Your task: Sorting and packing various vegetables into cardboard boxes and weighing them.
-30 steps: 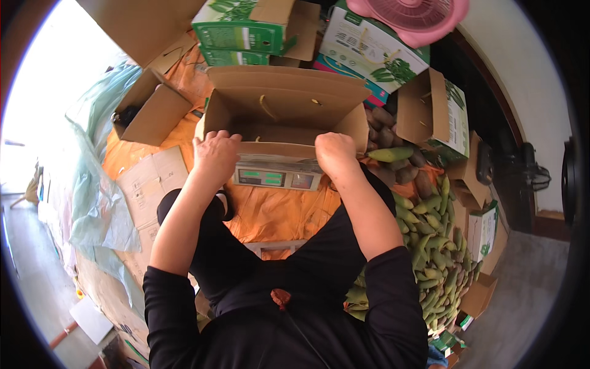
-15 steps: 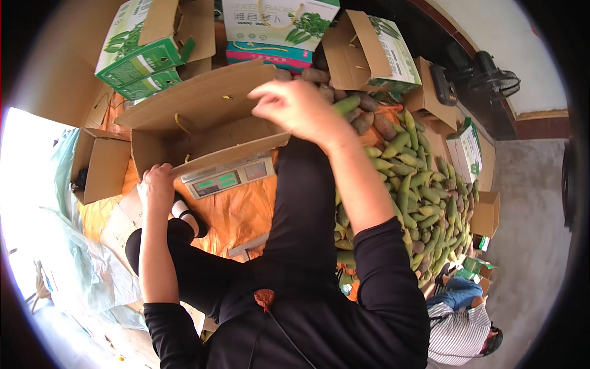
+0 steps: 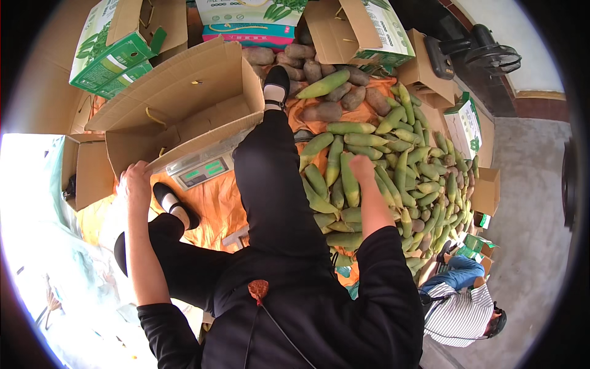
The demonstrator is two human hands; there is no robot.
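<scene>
An open cardboard box (image 3: 203, 120) sits tilted on a digital scale (image 3: 206, 172) with green lit displays. My left hand (image 3: 133, 184) grips the box's near left corner, its fingers over the edge. On the right lies a big pile of green radishes (image 3: 402, 175). My right hand (image 3: 362, 167) is down among the nearer ones, over a long radish (image 3: 349, 189) that touches it. The fingers of that hand are curled out of sight, so whether it holds that radish cannot be told.
Brownish-red roots (image 3: 322, 112) lie beyond the pile on an orange sheet (image 3: 212, 200). Printed cartons (image 3: 117, 64) stand along the back. A black fan (image 3: 491, 58) is at far right. Another person in a striped shirt (image 3: 461, 317) is at lower right. My shoe (image 3: 276, 83) stands beside the box.
My right hand has swung from above the box down to the right, into the radish pile. My left hand stays on the box corner. The whole view has shifted slightly.
</scene>
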